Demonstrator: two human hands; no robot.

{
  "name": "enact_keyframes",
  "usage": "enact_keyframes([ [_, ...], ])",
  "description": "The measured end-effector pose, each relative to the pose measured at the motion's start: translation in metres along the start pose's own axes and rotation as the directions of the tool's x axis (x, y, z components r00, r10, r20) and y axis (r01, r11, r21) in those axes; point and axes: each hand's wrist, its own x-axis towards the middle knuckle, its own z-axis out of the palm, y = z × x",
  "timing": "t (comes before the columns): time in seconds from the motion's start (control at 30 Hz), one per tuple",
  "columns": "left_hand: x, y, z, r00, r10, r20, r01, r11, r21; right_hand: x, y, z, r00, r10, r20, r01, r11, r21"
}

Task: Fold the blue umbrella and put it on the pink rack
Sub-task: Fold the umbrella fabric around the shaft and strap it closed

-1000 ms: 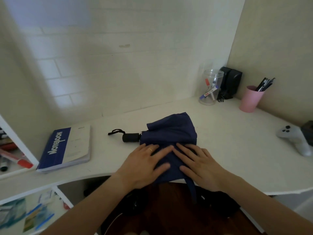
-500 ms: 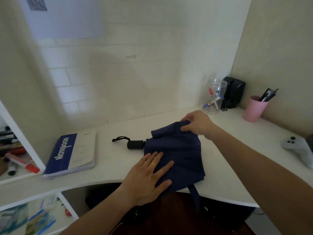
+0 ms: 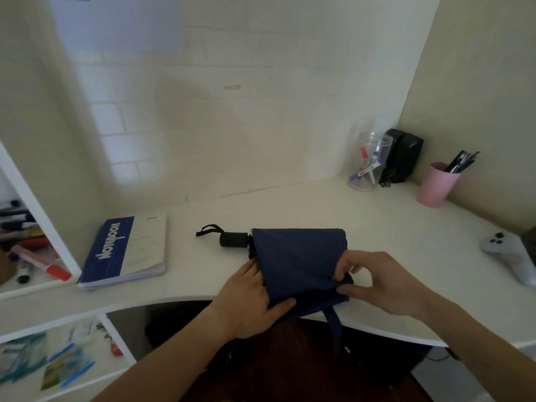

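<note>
the blue umbrella (image 3: 298,256) lies collapsed on the white desk (image 3: 391,227), at its near edge, handle (image 3: 233,239) pointing left. the left hand (image 3: 249,303) grasps the canopy's near-left edge. the right hand (image 3: 383,285) pinches the fabric's near-right corner.

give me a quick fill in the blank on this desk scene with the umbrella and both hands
1. Both hands grip the fabric of the ____ umbrella.
2. The umbrella's black handle points toward the ____.
3. The pens stand in a ____ cup.
4. The right hand pinches the fabric; the left hand holds its ____ edge.

Missing words: blue; notebook; pink; left
</note>
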Motion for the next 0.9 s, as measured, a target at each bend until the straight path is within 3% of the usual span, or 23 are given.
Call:
enact_keyframes([
  [0.1, 0.001, -0.002, 0.000, 0.999, -0.024, 0.034, 0.027, 0.995, -0.091, -0.001, 0.006, 0.014, 0.998, -0.021, -0.053, 0.012, 0.984, -0.176],
  [0.17, 0.002, -0.003, -0.005, 0.995, -0.104, 0.012, 0.103, 0.955, -0.276, -0.001, 0.010, 0.023, 0.997, -0.058, -0.045, 0.045, 0.967, -0.252],
  [0.2, 0.002, 0.000, -0.010, 0.980, -0.200, 0.015, 0.187, 0.885, -0.427, -0.001, 0.011, 0.028, 0.997, -0.071, -0.042, 0.056, 0.956, -0.287],
  [0.27, 0.006, 0.010, -0.017, 0.902, -0.427, 0.071, 0.338, 0.593, -0.731, -0.003, 0.010, 0.034, 0.993, -0.102, -0.060, 0.075, 0.936, -0.344],
  [0.3, 0.008, 0.014, -0.018, 0.851, -0.520, 0.078, 0.376, 0.499, -0.781, -0.004, 0.010, 0.036, 0.990, -0.124, -0.069, 0.091, 0.926, -0.367],
  [0.33, 0.010, 0.016, -0.017, 0.814, -0.579, 0.053, 0.411, 0.508, -0.757, -0.004, 0.008, 0.037, 0.985, -0.153, -0.074, 0.113, 0.916, -0.385],
  [0.37, 0.012, 0.015, -0.014, 0.795, -0.606, 0.002, 0.443, 0.578, -0.685, -0.005, 0.008, 0.037, 0.978, -0.192, -0.080, 0.145, 0.905, -0.401],
  [0.47, 0.009, 0.008, 0.000, 0.814, -0.563, -0.142, 0.456, 0.771, -0.445, -0.007, 0.010, 0.034, 0.961, -0.267, -0.077, 0.209, 0.875, -0.438],
  [0.6, 0.001, 0.009, 0.011, 0.842, -0.466, -0.271, 0.365, 0.863, -0.349, -0.009, 0.000, 0.027, 0.991, -0.130, 0.031, 0.131, 0.898, -0.420],
  [0.67, 0.002, 0.007, 0.007, 0.882, -0.312, -0.354, 0.240, 0.943, -0.232, 0.001, -0.010, 0.018, 0.991, -0.005, 0.134, 0.069, 0.876, -0.477],
  [0.73, 0.009, 0.002, 0.005, 0.962, -0.104, -0.251, 0.093, 0.994, -0.055, 0.017, -0.020, 0.014, 0.988, 0.038, 0.147, 0.051, 0.829, -0.557],
  [0.77, 0.011, 0.001, 0.004, 0.986, -0.036, -0.162, 0.035, 0.999, -0.007, 0.028, -0.023, 0.015, 0.997, -0.006, 0.077, 0.049, 0.817, -0.574],
  [0.83, 0.012, -0.001, 0.005, 1.000, -0.011, -0.022, 0.012, 1.000, 0.015, 0.048, -0.025, 0.031, 0.984, -0.153, -0.092, 0.079, 0.837, -0.541],
  [0.9, 0.009, -0.004, 0.008, 0.999, -0.012, 0.030, 0.011, 1.000, 0.017, 0.058, -0.023, 0.055, 0.989, -0.146, -0.023, 0.117, 0.871, -0.477],
])
